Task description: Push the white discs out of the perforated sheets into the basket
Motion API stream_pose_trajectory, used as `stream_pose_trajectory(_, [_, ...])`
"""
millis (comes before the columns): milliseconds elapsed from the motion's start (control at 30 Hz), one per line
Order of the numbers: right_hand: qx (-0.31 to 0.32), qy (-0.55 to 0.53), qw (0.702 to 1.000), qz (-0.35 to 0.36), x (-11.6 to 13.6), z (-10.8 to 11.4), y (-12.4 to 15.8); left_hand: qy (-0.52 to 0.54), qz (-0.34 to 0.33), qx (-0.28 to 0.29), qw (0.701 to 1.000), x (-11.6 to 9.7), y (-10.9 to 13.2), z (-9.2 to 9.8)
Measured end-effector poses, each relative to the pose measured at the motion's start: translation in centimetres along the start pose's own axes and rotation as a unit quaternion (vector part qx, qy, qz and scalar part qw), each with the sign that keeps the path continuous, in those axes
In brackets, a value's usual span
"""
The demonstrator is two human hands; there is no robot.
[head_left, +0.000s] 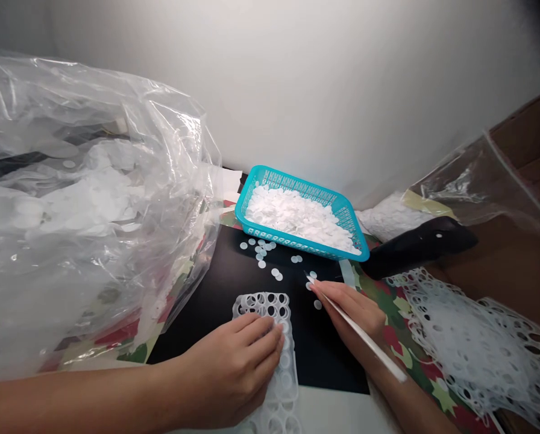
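A translucent plastic sheet with rows of round cut-outs (288,361) lies lengthwise on a black mat (197,301). My left hand (234,367) rests on it, fingers curled and close together over its left and middle part; the fingertips press on the sheet. Held pen-like in my right hand (354,310) is a slim white tool (364,337) with a thin dark tip, pointing up and left. That tip is close to small translucent discs (313,275) on the mat. More loose discs (261,264) lie scattered beyond the sheet.
A turquoise basket (304,244) heaped with white discs (297,214) stands at the back by the wall. A large clear plastic bag (179,138) fills the left. At right lie a black object (423,244), punched-out sheets (469,343) and a cardboard box (532,144).
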State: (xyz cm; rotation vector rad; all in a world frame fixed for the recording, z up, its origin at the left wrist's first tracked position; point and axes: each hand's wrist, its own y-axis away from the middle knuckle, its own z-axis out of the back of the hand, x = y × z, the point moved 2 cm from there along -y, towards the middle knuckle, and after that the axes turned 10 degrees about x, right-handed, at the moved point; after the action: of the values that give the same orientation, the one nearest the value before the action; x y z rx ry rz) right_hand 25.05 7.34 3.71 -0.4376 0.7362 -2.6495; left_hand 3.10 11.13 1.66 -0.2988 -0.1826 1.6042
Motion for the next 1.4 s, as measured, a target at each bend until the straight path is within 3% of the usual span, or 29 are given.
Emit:
stream_pose_trajectory(100, [0.016,-0.037,0.999,0.004,1.1,0.6,-0.1,-0.025,-0.018,-0.029,0.999,-0.1,0.3,0.2])
stream_pose_trajectory(233, [0.071,-0.105,0.988,0.089,2.4,0.8,1.0,-0.034,-0.058,-0.054,0.996,-0.8,0.6,0.3])
stream_pose_trajectory(400, [0.141,-0.060,0.969,0.193,3.4,0.6,2.0,-0.023,-0.012,-0.069,0.997,-1.4,0.5,-0.5])
stream_pose_trajectory(633, [0.169,-0.030,0.957,0.235,4.2,1.2,1.3,-0.017,-0.010,-0.071,0.997,-1.5,0.3,-0.5])
stream_pose_trajectory(1033, [0.189,0.006,0.947,0.261,4.9,1.1,1.6,-0.014,-0.034,-0.038,0.999,-1.4,0.4,-0.8])
stream_pose_trajectory(1233, [0.145,0.027,0.945,0.292,4.9,0.8,1.7,-0.025,-0.042,-0.033,0.998,-1.5,0.5,-0.7])
stream_pose_trajectory(1400, [0.143,0.005,0.950,0.276,4.8,1.1,1.6,-0.021,-0.042,-0.033,0.998,-1.5,0.6,-0.7])
